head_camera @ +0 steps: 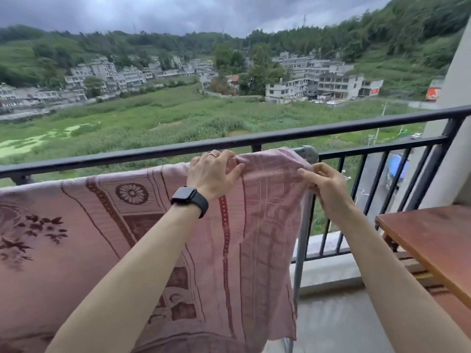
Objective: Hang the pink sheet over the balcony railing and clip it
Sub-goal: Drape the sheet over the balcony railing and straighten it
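The pink sheet [84, 225], patterned with dark red flowers and stripes, hangs over a grey metal rack bar [307, 152] just inside the black balcony railing [280, 135]. My left hand [212, 174], with a ring and a black watch at the wrist, pinches the sheet's top fold on the bar. My right hand [327, 189] grips the sheet's right edge just below the bar's corner joint. I see no clip in either hand.
A brown wooden table [433, 240] stands at the right, close to my right forearm. The rack's grey upright leg [302, 240] runs down beside the sheet's right edge. Beyond the railing lie fields, houses and a road far below.
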